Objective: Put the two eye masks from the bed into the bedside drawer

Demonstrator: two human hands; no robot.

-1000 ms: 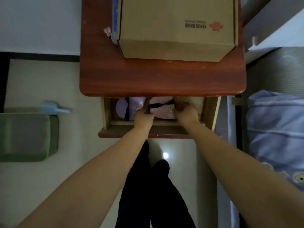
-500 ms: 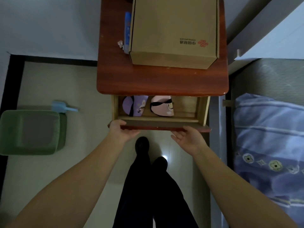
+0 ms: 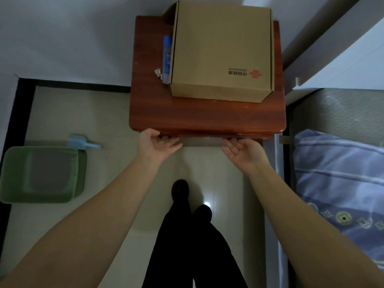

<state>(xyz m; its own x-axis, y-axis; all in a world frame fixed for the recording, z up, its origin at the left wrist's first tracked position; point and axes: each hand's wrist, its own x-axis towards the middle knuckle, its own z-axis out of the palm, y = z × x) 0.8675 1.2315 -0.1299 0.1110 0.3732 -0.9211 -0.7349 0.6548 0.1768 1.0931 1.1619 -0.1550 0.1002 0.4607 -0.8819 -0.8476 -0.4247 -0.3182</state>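
Bedside table (image 3: 207, 117), one cardboard box (image 3: 222, 50), drawer (image 3: 202, 140) front under two hands' (image 3: 154, 145) spread, empty fingers (image 3: 231, 147).

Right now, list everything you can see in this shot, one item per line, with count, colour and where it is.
bedside table: one, reddish-brown wood, top centre against the wall
drawer: one, front edge just showing under the tabletop, pushed in, contents hidden
cardboard box: one, brown with red logo, on the tabletop
tube: one, blue, beside the box's left side
bin: one, green, floor at left
scoop: one, light blue, behind the bin
bedding: blue striped, right edge
legs: two, dark trousers, bottom centre
left hand: open, at the drawer front
right hand: open, at the drawer front
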